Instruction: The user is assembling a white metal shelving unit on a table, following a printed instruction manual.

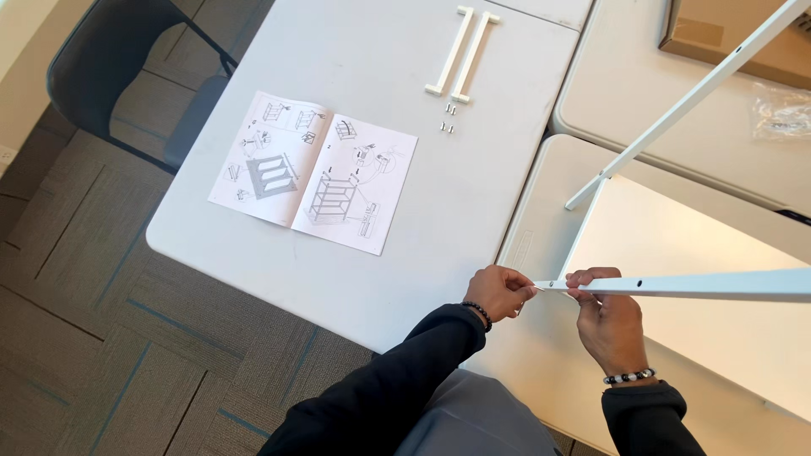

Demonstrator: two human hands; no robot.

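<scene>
White metal rail (701,285) lay level, its near end pinched in the right hand (610,319); the left hand (498,291) pinched closed at its tip. It looked stiff, light and smooth, best gripped near the holes. An instruction booklet (314,171) lay beyond the left hand on the desk (422,253).

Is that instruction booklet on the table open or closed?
Open. The booklet lies flat on the grey table with two facing pages of drawings spread side by side, a crease between them.
</scene>
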